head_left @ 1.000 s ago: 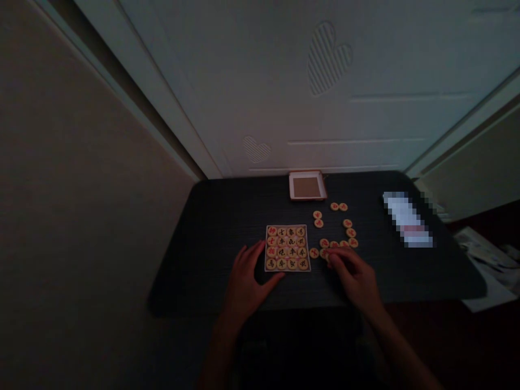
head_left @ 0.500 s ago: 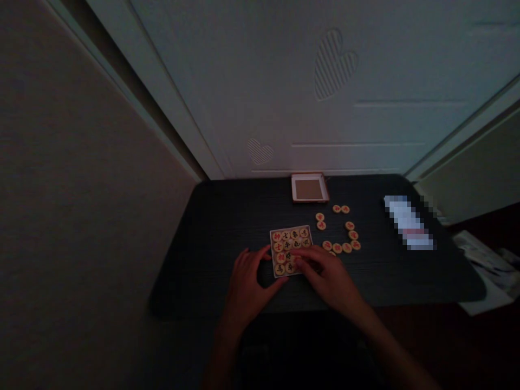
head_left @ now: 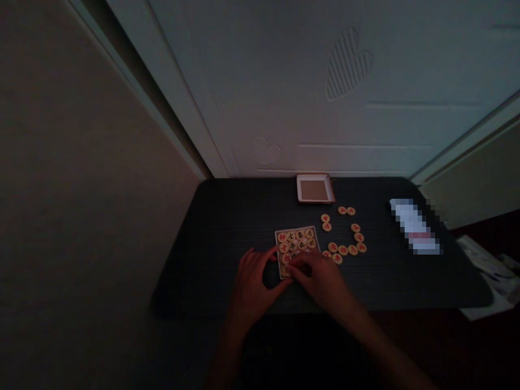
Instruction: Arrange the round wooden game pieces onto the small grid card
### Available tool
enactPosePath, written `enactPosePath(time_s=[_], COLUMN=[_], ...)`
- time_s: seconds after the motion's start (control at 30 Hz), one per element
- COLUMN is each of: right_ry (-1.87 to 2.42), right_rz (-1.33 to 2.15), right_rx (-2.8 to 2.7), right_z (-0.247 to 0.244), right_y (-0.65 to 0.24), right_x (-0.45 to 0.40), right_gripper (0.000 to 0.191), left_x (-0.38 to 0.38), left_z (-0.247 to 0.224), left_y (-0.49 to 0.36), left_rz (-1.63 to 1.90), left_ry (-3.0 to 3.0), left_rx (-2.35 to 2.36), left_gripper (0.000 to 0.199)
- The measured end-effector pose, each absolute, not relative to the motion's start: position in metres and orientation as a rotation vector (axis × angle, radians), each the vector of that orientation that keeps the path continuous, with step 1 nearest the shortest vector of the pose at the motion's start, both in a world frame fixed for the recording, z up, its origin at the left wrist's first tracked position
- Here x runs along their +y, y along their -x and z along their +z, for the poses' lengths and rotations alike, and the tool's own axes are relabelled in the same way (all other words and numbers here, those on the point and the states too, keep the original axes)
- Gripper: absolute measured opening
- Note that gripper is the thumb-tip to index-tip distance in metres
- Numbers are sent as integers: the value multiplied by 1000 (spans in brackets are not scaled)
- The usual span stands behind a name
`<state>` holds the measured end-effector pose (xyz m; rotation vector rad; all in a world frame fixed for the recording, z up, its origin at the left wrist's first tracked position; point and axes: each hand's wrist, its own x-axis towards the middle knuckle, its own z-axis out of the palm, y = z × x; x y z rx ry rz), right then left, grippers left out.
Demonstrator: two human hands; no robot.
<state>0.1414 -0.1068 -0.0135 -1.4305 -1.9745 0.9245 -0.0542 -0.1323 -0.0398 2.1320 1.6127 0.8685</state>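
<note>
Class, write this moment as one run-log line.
left hand: at near-left corner of tray | right hand: fingertips at pieces in tray | loose pieces: right of tray | box: beyond tray

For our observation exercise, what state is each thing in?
White square box: uncovered, holding round tan pieces
Shallow white-lined tray: open side up
Loose round red-marked pieces: face up
Left hand: curved around box's corner
Right hand: over box, grip hidden
Pixelated pale oblong: unreadable
</note>
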Motion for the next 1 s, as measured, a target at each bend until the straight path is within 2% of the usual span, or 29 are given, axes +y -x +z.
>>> enactPosePath(time_s=[0.23, 1.0], right_ry=[1470, 1433], right_rz=[770, 750], right_rx=[-1942, -1924], right_z=[-13, -15], right_y=[-141, -122], right_x=[-107, -83], right_gripper=[7, 22], left_x=[-133, -132], left_z=[-41, -40], left_y=[54, 54], left_rz=[865, 879], left_ry=[-2125, -2136], left_rx=[1625, 1628], left_gripper=[69, 63])
